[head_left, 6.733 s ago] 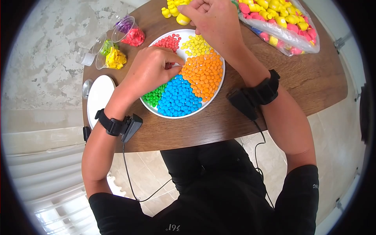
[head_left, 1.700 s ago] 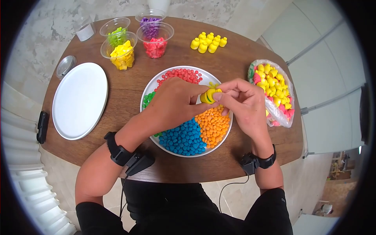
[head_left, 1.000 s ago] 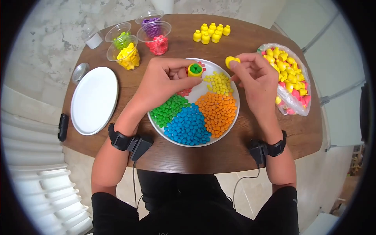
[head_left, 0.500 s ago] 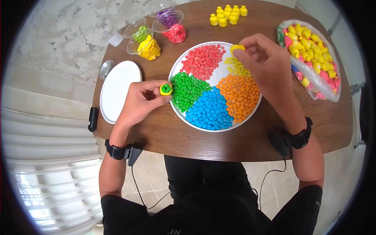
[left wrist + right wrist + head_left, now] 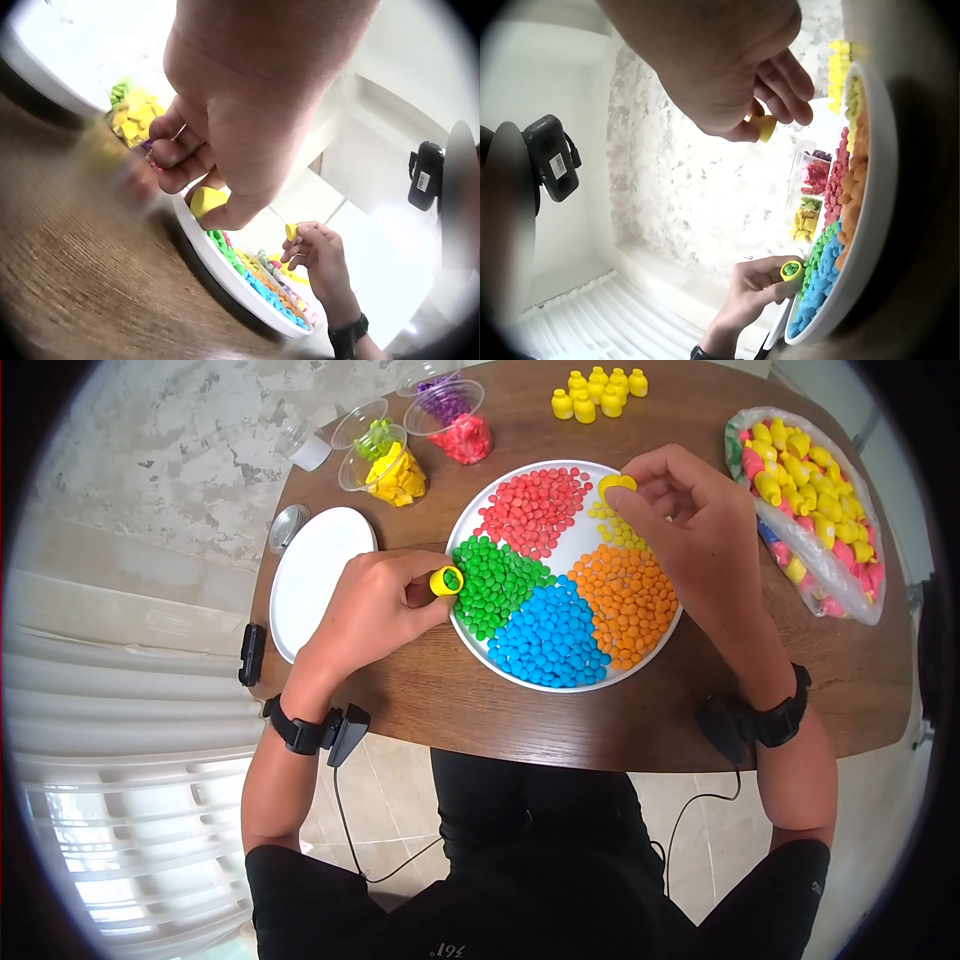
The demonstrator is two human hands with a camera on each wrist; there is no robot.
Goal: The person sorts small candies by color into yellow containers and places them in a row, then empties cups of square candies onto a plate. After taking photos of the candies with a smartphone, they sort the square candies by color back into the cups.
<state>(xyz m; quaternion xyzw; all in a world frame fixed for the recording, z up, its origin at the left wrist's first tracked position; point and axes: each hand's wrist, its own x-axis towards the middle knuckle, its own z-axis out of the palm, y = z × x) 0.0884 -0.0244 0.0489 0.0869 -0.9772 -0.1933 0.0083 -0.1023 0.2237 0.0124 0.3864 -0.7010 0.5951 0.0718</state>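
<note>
In the head view, my left hand (image 5: 370,600) pinches a small yellow cup-shaped bottle base (image 5: 438,586) between thumb and fingers. Its open mouth, with green candies inside, tilts toward the green candies (image 5: 500,585) at the left rim of a round white plate (image 5: 572,550). Red candies (image 5: 530,510), blue candies (image 5: 550,635), orange candies (image 5: 622,600) and yellow candies (image 5: 610,525) fill the other sections. Above the yellow ones, my right hand (image 5: 700,530) holds a yellow bottle top (image 5: 616,483) by thumb and fingertips. The right wrist view also shows this top (image 5: 763,127).
Several yellow bottles (image 5: 584,407) stand at the back. A plastic bag (image 5: 858,595) of yellow and pink pieces lies at right. Clear cups with yellow pieces (image 5: 398,480) and pink pieces (image 5: 465,438) stand back left, near a second white plate (image 5: 318,565).
Earlier both hands held the yellow bottle together over the plate; then its top came away in my right hand. My left hand carried the base left to the green candies and tilted it toward the plate.
</note>
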